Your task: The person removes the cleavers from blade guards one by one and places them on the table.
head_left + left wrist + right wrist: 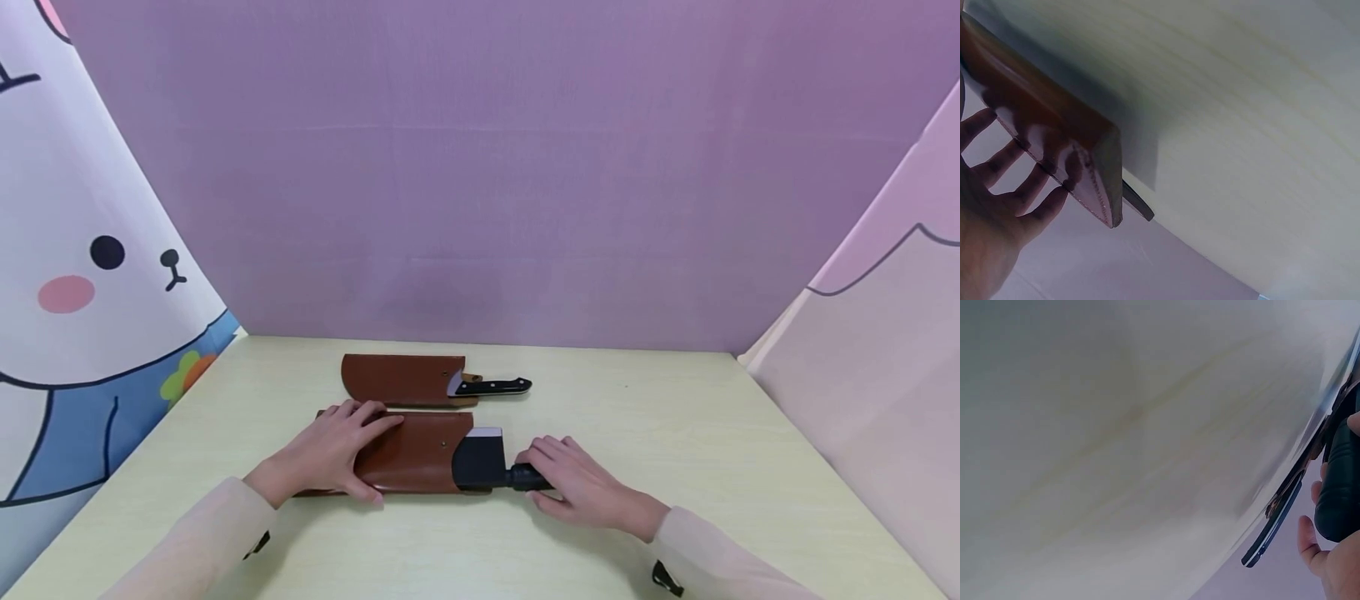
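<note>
Gripping the black handle (pixel 528 477), right hand (pixel 588 493); left hand (pixel 330 451) spread on sheath (pixel 420 454), stitching (pixel 1097 186) in left-wrist view only.

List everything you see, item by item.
Tabletop: 1, pale wood-grain, beneath the sheaths
Near sheath: 1, brown, tabletop centre
Cleaver: 1, black with pale edge, partly inside near sheath
Far sheath: 1, brown, behind near sheath
Knife: 1, black riveted handle, in far sheath
Backdrop: 1, purple, behind tabletop
Cartoon-animal panel: 1, white and blue, left
Outlined panel: 1, pink and whitish, right
Sleeves: 2, cream, bottom
Left hand: 1, bare, on near sheath
Right hand: 1, bare, gripping cleaver handle
</note>
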Demonstrator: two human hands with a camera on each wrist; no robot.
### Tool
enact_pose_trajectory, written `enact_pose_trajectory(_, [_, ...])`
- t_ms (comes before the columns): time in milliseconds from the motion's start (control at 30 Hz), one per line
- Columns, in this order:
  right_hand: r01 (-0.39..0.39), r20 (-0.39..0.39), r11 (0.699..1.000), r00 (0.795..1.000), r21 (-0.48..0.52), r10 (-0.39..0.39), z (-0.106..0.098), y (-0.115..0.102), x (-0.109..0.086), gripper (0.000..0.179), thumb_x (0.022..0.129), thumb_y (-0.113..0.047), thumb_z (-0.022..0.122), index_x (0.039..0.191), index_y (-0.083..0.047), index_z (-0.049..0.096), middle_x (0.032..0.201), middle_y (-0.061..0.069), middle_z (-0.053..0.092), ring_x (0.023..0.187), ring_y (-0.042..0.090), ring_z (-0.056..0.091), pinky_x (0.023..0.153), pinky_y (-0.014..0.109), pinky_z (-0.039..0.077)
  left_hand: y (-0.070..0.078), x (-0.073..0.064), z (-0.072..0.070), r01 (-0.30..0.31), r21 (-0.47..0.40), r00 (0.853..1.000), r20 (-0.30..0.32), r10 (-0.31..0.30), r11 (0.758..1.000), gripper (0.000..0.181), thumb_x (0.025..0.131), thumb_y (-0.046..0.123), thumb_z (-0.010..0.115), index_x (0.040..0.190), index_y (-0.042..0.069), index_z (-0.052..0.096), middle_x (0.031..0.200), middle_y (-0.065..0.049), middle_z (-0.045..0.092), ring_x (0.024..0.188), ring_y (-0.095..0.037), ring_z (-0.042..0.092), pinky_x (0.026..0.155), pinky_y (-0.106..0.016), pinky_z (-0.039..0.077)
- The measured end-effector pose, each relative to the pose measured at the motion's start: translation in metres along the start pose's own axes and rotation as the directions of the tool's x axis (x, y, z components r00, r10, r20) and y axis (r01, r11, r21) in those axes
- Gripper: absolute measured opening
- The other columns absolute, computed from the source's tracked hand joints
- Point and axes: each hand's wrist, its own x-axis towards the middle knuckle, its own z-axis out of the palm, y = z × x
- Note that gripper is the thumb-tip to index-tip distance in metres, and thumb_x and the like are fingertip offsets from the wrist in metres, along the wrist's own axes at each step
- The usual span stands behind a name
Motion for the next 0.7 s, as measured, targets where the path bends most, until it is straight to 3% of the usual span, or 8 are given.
enact_pose_trajectory(700, [0.003,-0.037,1.000,0.999,0.000,-0.003,-0.0018,0.0061,-0.0099,0.034,0.077,-0.022,0.065,0.108,-0.015,0.056,0.094,-0.010,0.054,0.081,0.003,0.043,0.069,0.018,0.032,-0.0007,-0.0021,-0.0016,0.009,0.011,1.000,-0.005,-0.009,1.000,0.107,0.049,0.086,0.056,0.136,0.025,0.043,0.127,-0.003,0.045,0.104,-0.024,0.044,0.081,-0.049,0.043])
